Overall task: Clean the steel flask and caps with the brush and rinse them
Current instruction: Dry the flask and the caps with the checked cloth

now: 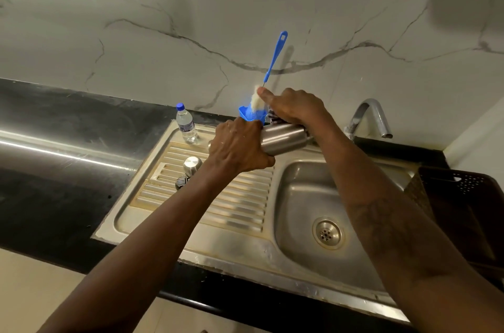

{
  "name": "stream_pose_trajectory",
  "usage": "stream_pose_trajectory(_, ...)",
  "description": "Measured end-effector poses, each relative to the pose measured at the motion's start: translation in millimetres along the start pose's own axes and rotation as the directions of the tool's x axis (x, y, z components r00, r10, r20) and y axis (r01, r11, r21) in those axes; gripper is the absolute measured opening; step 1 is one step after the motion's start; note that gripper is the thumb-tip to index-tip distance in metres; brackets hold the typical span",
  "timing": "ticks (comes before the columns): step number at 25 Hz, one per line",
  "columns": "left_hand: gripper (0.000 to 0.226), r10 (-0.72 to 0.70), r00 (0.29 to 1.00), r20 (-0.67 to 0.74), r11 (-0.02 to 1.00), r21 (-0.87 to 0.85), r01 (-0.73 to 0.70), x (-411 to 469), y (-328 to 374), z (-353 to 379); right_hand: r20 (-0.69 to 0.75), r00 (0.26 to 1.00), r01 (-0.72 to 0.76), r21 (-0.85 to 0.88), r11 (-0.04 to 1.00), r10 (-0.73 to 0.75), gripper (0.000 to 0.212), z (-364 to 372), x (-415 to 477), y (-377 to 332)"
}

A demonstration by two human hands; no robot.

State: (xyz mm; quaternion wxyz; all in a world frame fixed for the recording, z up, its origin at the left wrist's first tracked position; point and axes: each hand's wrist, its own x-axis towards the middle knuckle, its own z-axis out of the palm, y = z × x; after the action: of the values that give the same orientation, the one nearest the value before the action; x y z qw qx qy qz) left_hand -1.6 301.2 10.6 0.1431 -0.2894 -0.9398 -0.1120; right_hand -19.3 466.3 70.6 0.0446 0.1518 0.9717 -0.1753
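Left hand [240, 146] grips the flask [283, 139], held level above the sink [300, 196]. Right hand [293, 107] sits over its right end, one finger touching the brush [275, 54] bristles. Two caps [192, 165] lie on the drainboard.

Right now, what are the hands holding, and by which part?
Both hold the silver steel flask, lying sideways: the left hand grips its left end, the right hand wraps over its right end.

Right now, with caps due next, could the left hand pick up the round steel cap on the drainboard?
Probably not: the left hand grips the steel flask, though the round steel cap lies uncovered nearby.
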Motion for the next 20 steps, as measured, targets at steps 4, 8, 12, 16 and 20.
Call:
stream_pose_trajectory(4, 0.068, 0.044, 0.996, 0.079, 0.972, -0.236, -0.024, -10, -22, 5, 0.347, 0.935, -0.24, 0.772, 0.589, -0.075, 0.075, 3, -4, 35)
stream_pose_trajectory(8, 0.082, -0.06, 0.972, 0.225, 0.809, -0.559, 0.18, -15, -21, 11, 0.235, 0.971, -0.236, 0.971, -0.02, -0.041, 0.054, 22, 5, 40)
stream_pose_trajectory(12, 0.088, -0.353, 0.884, 0.307, 0.243, -0.882, 0.403, -3, -7, 9, 0.016, 1.0, -0.016, 0.983, -0.183, 0.001, 0.038, 49, -18, 11)
stream_pose_trajectory(16, 0.083, -0.398, 0.865, 0.306, 0.084, -0.927, 0.366, 14, 5, -8, -0.422, 0.884, 0.464, 0.841, 0.277, -0.2, 0.041, 77, -51, -32)
stream_pose_trajectory(20, 0.062, -0.365, 0.88, 0.303, -0.097, -0.953, 0.288, 8, 13, -14, -0.385, 0.9, 0.426, 0.673, 0.604, -0.206, 0.056, 42, -27, -39)
